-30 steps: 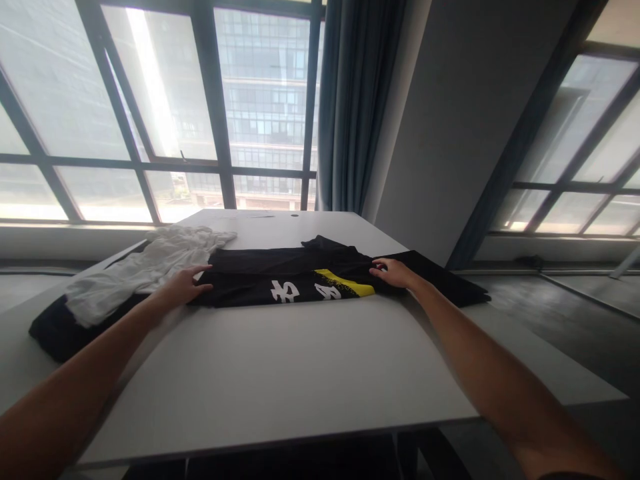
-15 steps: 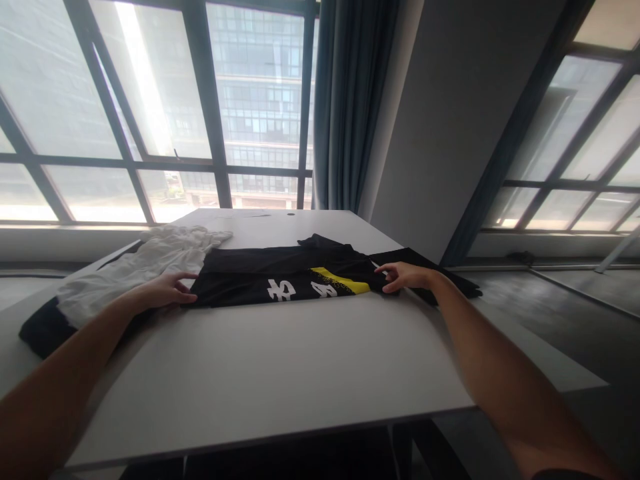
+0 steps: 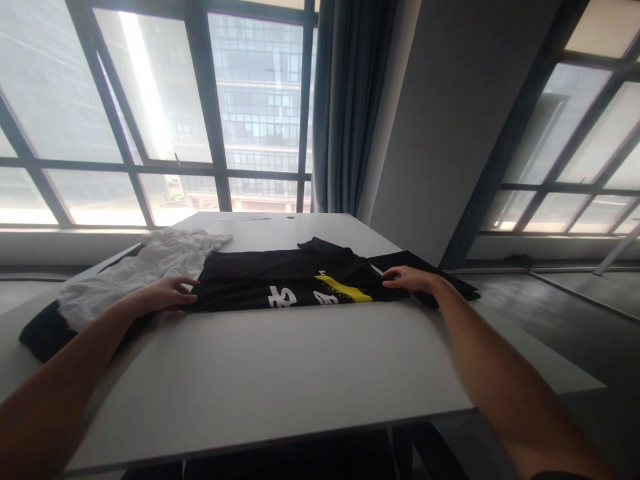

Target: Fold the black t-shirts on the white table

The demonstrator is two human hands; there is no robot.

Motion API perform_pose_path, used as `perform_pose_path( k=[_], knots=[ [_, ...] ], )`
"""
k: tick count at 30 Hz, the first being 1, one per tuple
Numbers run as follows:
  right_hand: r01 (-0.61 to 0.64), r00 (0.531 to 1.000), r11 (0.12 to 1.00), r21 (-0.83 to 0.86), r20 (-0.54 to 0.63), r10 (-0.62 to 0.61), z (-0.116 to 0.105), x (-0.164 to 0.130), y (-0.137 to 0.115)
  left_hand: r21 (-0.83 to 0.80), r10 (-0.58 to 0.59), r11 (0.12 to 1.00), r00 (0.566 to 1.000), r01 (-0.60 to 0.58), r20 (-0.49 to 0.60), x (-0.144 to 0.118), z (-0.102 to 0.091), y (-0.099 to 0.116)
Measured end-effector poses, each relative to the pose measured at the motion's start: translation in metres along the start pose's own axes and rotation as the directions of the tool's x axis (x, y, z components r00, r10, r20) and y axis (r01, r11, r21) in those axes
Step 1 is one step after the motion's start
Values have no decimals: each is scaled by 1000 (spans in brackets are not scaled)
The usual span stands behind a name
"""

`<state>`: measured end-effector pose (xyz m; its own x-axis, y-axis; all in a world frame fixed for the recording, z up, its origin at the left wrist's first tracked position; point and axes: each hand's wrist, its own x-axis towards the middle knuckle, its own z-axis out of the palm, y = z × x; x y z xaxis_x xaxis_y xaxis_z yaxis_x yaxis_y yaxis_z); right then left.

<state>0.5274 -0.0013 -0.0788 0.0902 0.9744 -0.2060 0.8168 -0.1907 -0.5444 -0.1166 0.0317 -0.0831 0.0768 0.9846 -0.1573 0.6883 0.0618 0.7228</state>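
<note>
A black T-shirt (image 3: 240, 273) with white lettering and a yellow stripe lies folded lengthwise across the table in front of me. Its near edge runs almost parallel to the table's front edge, and a sleeve (image 3: 320, 244) sticks out at the back. My left hand (image 3: 170, 295) grips the near left corner, thumb and fingers closed on the cloth. At the opposite end, my right hand (image 3: 407, 279) pinches the fabric beside the yellow stripe. Its fingertips are partly hidden against the black cloth.
A crumpled white garment (image 3: 145, 267) lies on dark cloth (image 3: 45, 333) at the left. Another black garment (image 3: 455, 283) rests behind my right wrist. The white table (image 3: 300, 373) extends toward the windows, with a grey pillar (image 3: 450, 120) beyond its right side.
My right hand has shifted slightly right along the T-shirt's end. The near fold and its lettering have turned a little. My left hand stays at the left corner.
</note>
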Motion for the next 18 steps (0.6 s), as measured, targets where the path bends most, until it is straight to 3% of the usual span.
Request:
perform_pose_path(
  k=[4, 11, 15, 18],
  knots=[
    [-17, 1000, 999, -44, -4, 17, -1, 2, -1, 56, -27, 998, 999, 28, -26, 7, 4, -3],
    [-168, 984, 957, -237, 21, 177, -4, 3, 2, 46, -107, 993, 994, 106, 14, 3, 4, 3],
    [-99, 993, 965, -244, 32, 110, -5, 3, 1, 97, -130, 987, 990, 125, 54, -3, 1, 3],
    [-30, 998, 955, -295, -61, 12, 1, 7, -7, 184, -137, 975, 987, 121, 78, 1, -1, -2]
  ],
)
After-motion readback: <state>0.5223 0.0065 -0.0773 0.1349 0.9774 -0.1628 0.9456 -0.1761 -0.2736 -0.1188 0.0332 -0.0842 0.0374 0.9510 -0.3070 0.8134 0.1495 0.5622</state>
